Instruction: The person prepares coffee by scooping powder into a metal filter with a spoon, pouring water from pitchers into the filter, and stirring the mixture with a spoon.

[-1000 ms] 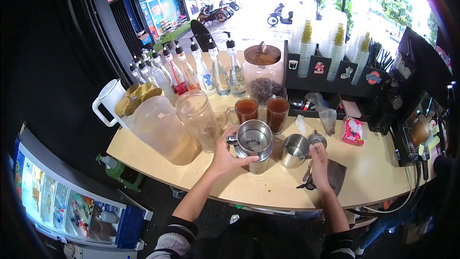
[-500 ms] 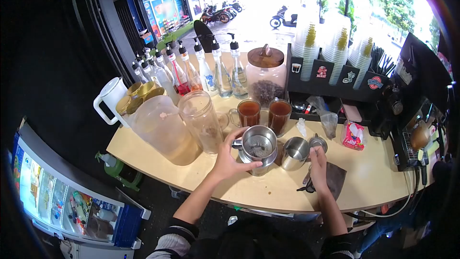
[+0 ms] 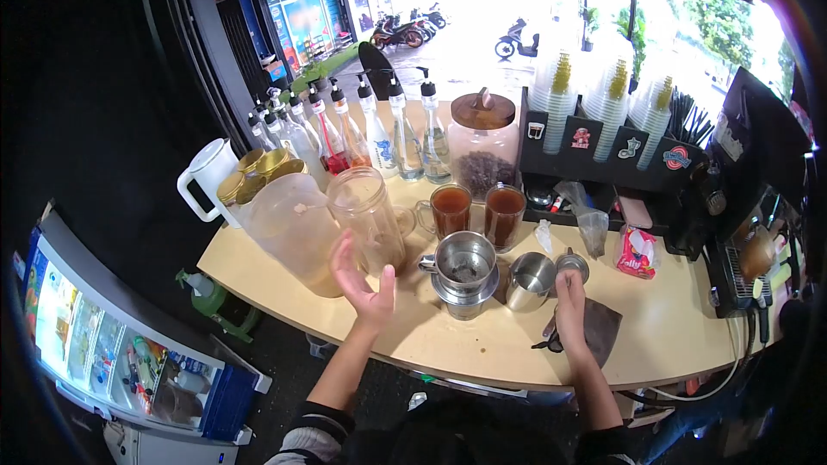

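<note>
My left hand [image 3: 365,286] is open in the air, fingers spread, left of a metal drip coffee filter [image 3: 463,260] and apart from it. The filter sits on top of a glass [image 3: 465,308]; a little water and dark grounds seem to show inside. My right hand [image 3: 569,306] is closed at a small round metal piece, perhaps a lid [image 3: 572,265], above the table. Between the hands stands a steel pitcher [image 3: 530,281]. Behind it are two glass mugs of brown drink, the left mug [image 3: 450,209] and the right mug [image 3: 503,212].
A clear jug [image 3: 289,228] and a tall clear jar [image 3: 366,215] stand left. Pump bottles [image 3: 403,142] and a jar of dark beans [image 3: 484,151] line the back. At right are a cup rack [image 3: 594,142], tissue pack [image 3: 637,252], dark cloth [image 3: 599,327] and coffee machine [image 3: 739,267].
My left hand has let go of the drip filter and moved left, opening. The filter now rests on the glass. My right hand stays at the round metal piece.
</note>
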The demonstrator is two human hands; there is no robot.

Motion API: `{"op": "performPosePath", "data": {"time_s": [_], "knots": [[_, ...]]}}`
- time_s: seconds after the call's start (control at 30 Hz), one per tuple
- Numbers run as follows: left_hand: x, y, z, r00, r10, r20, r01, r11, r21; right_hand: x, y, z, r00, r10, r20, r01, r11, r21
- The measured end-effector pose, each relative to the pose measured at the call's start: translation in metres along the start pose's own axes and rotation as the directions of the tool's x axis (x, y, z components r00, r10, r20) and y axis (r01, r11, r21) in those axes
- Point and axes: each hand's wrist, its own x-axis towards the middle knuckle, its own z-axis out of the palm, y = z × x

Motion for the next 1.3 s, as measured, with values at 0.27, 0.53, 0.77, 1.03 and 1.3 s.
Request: {"op": "performPosePath", "data": {"time_s": [0.27,0.53,0.77,1.03,1.3], "knots": [[0.009,-0.018,0.013,0.986,-0.164,-0.017,0.161,0.937,0.311,-0.001,0.014,0.004,0.985,-0.156,-0.077,0.160,0.986,0.049],[0.007,-0.042,0.020,0.919,-0.379,-0.108,0.393,0.858,0.330,-0.009,-0.005,0.003,0.974,-0.222,-0.043,0.219,0.974,-0.065],[-0.018,0.001,0.011,0.912,-0.398,-0.096,0.407,0.909,0.092,-0.015,-0.014,0.001,0.972,-0.235,-0.024,0.234,0.972,-0.027],[-0.054,-0.002,-0.029,0.996,-0.089,-0.001,0.086,0.960,0.267,-0.011,-0.013,0.003,0.933,-0.360,-0.022,0.347,0.912,-0.219],[-0.053,-0.018,-0.048,0.979,0.130,0.157,-0.175,0.929,0.326,-0.024,-0.087,0.020,0.814,-0.581,0.006,0.581,0.813,-0.017]]}}
